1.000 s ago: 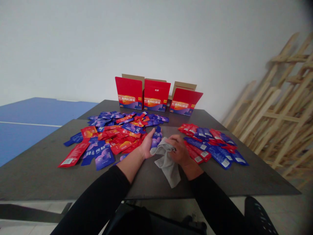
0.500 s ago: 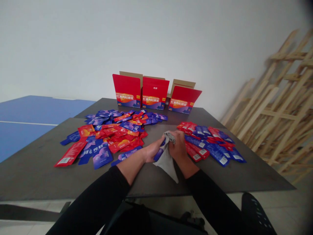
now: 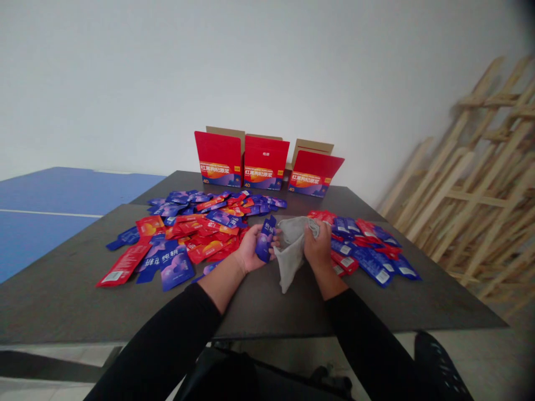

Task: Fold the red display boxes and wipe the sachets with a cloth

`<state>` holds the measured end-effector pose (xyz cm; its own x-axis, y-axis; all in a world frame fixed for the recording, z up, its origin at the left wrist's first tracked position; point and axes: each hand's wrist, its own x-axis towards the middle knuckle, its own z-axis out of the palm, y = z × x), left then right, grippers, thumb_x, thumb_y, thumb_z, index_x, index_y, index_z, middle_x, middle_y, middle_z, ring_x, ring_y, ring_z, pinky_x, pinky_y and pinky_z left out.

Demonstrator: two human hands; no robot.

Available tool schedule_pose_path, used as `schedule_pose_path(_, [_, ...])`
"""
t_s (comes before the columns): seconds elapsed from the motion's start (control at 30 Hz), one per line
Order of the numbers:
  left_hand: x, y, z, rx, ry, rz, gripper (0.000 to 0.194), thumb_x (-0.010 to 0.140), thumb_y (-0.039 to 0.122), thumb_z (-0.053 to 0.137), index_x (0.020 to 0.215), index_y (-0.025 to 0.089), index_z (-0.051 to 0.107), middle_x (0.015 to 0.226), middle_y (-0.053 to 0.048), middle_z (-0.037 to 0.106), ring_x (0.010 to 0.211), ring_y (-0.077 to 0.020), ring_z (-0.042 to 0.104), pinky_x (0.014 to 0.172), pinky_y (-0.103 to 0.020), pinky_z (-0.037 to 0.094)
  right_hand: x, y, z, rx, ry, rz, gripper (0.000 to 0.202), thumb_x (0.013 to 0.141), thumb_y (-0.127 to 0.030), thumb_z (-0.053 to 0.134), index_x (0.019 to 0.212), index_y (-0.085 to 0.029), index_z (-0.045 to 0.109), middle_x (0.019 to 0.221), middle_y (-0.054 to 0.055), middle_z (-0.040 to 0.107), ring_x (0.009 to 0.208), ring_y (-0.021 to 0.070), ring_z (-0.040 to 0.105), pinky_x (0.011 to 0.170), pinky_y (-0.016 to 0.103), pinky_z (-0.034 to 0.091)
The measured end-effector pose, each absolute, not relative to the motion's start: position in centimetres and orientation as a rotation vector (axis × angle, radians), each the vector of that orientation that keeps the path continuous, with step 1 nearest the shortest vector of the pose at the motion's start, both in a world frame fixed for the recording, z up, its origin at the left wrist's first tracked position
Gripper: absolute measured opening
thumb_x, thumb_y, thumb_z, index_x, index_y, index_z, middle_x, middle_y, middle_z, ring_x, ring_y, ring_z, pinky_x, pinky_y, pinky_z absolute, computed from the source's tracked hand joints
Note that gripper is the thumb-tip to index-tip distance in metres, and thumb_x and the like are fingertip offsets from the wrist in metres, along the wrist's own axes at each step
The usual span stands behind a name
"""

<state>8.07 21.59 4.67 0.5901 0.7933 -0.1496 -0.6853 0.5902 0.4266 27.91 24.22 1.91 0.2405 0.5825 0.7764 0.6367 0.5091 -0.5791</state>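
Observation:
A blue-purple sachet [image 3: 266, 239] lies across the palm and fingers of my left hand [image 3: 251, 252], its printed front facing up. My right hand [image 3: 318, 248] is closed round a bunched grey cloth [image 3: 290, 257], which hangs down between my hands over the table. To the left of my left hand spreads a big mixed pile of red and blue sachets [image 3: 204, 231]. Just beyond my right hand lies a smaller group of red and blue sachets [image 3: 368, 250], several with barcodes showing.
Three open red boxes [image 3: 262, 177] stand side by side at the far end of the dark table [image 3: 259, 312]. A blue table [image 3: 50, 223] is at the left. Wooden frames [image 3: 472, 195] lean against the wall at the right.
The cloth has come off the sachet and moved right with my right hand. The sachet now shows uncovered in my left hand, and my hands are farther apart.

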Motion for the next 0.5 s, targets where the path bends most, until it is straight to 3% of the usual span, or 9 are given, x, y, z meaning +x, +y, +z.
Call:
schedule_pose_path(0.13, [8.4,22.3,4.7,0.259,0.508,1.179,0.015,0.091,0.022,0.054,0.088,0.01,0.062,0.069,-0.004,0.063,0.059,-0.0103,0.061,0.058,-0.019,0.053,27.8,23.3,3.0,-1.015,-1.448,-0.011,0.023,0.089,-0.037,0.054,0.102,-0.018,0.06,0.099,0.008,0.058,0.095,0.0219,0.055,0.09,0.042,0.047])
schedule_pose_path(0.23, [8.4,22.6,4.9,0.221,0.624,1.289,0.009,0.089,0.017,0.057,0.091,0.01,0.063,0.075,-0.005,0.068,0.063,-0.0109,0.066,0.06,-0.018,0.053,27.9,22.7,3.6,-0.952,-1.429,-0.011,0.021,0.088,-0.036,0.057,0.1,-0.019,0.062,0.098,0.007,0.06,0.095,0.0217,0.057,0.089,0.042,0.047])
schedule_pose_path(0.4, [8.3,22.5,4.8,0.287,0.621,1.234,0.024,0.088,0.016,0.053,0.11,0.011,0.064,0.091,-0.009,0.072,0.075,-0.0167,0.071,0.068,-0.026,0.056,27.6,21.8,3.5,-0.793,-1.692,0.064,0.018,0.085,-0.03,0.061,0.101,-0.021,0.063,0.098,0.006,0.061,0.095,0.0214,0.059,0.088,0.041,0.05])
schedule_pose_path(0.5, [8.7,22.2,4.6,0.333,0.598,1.107,0.029,0.091,0.024,0.052,0.114,0.013,0.063,0.093,-0.01,0.072,0.075,-0.0186,0.071,0.072,-0.03,0.056,26.7,21.3,2.7,-0.661,-2.042,0.149,0.023,0.08,-0.021,0.06,0.103,-0.023,0.065,0.099,0.005,0.06,0.094,0.02,0.059,0.084,0.037,0.052])
